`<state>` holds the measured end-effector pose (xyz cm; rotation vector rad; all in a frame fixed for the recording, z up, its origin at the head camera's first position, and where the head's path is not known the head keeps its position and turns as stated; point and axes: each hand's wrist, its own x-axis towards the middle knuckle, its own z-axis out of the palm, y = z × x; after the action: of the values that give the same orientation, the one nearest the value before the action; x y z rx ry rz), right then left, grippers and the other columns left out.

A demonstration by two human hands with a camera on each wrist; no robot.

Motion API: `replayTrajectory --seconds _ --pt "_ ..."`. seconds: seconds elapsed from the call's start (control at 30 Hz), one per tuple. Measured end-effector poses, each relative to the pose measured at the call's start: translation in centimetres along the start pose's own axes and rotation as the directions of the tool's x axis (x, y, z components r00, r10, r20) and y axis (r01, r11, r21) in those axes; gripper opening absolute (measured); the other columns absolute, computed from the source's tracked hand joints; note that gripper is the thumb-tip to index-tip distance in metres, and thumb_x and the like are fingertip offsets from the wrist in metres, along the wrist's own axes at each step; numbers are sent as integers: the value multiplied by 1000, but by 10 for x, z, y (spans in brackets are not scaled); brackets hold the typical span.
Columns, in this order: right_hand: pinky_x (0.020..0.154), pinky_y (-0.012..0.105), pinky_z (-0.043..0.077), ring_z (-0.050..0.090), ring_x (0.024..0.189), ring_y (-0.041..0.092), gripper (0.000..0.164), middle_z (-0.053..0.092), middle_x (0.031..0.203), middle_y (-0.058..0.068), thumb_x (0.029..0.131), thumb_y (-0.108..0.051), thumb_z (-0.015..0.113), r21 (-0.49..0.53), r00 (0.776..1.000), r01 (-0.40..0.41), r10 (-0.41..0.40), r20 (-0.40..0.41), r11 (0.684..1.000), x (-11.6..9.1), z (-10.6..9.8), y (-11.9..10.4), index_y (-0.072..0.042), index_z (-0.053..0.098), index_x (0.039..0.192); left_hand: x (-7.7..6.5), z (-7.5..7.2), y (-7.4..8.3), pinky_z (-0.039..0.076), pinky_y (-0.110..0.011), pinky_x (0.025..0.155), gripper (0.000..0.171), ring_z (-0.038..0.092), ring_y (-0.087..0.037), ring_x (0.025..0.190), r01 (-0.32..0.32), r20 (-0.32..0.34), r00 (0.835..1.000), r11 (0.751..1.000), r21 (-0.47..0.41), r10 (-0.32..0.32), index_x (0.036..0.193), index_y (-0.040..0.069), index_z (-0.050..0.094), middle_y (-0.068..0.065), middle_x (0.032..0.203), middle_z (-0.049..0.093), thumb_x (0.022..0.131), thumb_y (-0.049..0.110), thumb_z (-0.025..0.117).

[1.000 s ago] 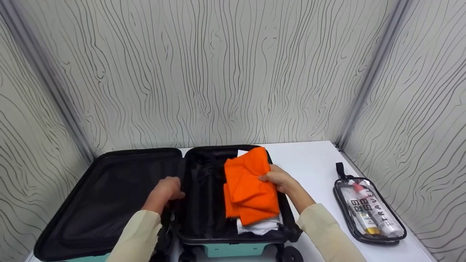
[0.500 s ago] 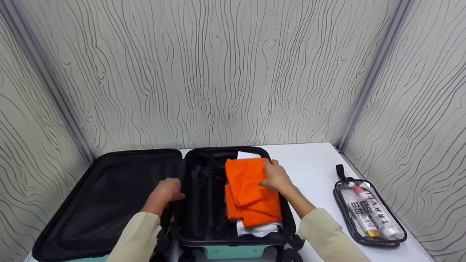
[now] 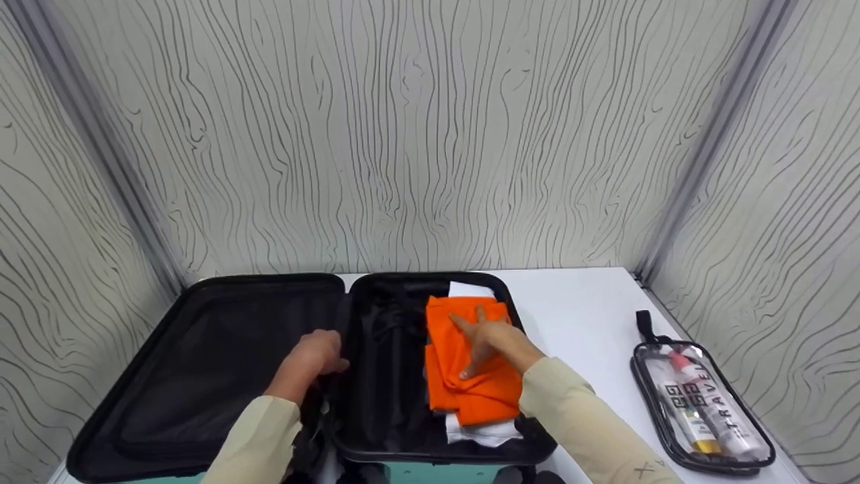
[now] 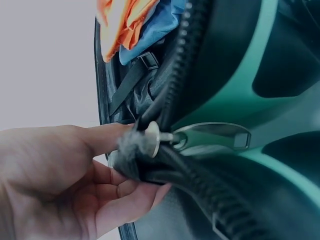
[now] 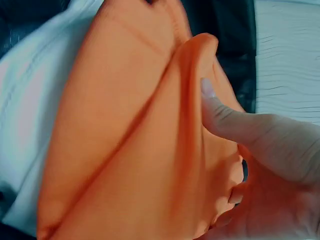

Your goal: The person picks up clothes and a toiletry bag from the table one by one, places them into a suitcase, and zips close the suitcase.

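Observation:
A folded orange garment (image 3: 490, 405) lies on white cloth (image 3: 471, 290) in the right half of an open suitcase (image 3: 379, 376). My right hand (image 3: 494, 339) rests on the garment with its fingers spread; in the right wrist view the thumb touches a raised fold. At the middle of the suitcase, my left hand (image 3: 312, 356) grips the black zippered edge (image 4: 175, 85) between thumb and curled fingers, beside a metal zipper pull (image 4: 215, 130). A blue cloth (image 4: 150, 37) shows under the orange one in the left wrist view.
A clear travel pouch (image 3: 702, 407) with bottles inside lies on the white table (image 3: 574, 323) to the right. The suitcase's other half (image 3: 201, 370), lined in black, lies spread to the left. Patterned panels (image 3: 403, 134) stand behind and at both sides.
My right hand has let go of the garment's right edge and moved left onto its top, fingers spreading. The garment lies lower and flatter. My left hand has stayed on the suitcase edge.

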<state>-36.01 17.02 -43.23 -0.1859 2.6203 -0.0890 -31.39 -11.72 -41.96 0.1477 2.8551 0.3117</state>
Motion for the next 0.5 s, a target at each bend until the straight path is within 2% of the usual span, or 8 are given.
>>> replayTrajectory --seconds 0.13,0.23,0.27,0.5 --pt "100 65 28 10 138 48 115 -13 155 17 67 -56 73 -42 1000 -9 9 16 999 4 3 6 -34 -4 149 2 -3 5 48 -40 70 23 55 -26 70 -19 -1 1000 1000 6 19 72 4 58 -13 79 62 83 22 68" --pt "100 66 26 7 138 49 115 -12 154 20 67 -57 73 -44 1000 18 -17 1 999 6 2 8 -32 -5 149 3 -5 6 49 -41 74 23 58 -29 74 -25 -19 1000 1000 18 25 71 3 59 -15 83 64 82 22 69" --pt "102 65 23 5 138 49 115 -12 154 21 67 -57 72 -52 1000 24 -24 -3 998 5 2 7 -31 -4 149 3 -5 5 49 -42 75 23 58 -29 75 -22 -19 1000 1000 20 22 71 3 59 -16 84 64 82 22 69" --pt "91 70 32 -3 135 54 117 -11 156 14 60 -58 77 -113 998 26 -32 -50 993 -5 4 -18 -39 3 148 -1 0 1 49 -40 72 21 59 -30 74 -7 6 1000 1000 -12 7 76 2 60 -16 83 63 84 20 67"
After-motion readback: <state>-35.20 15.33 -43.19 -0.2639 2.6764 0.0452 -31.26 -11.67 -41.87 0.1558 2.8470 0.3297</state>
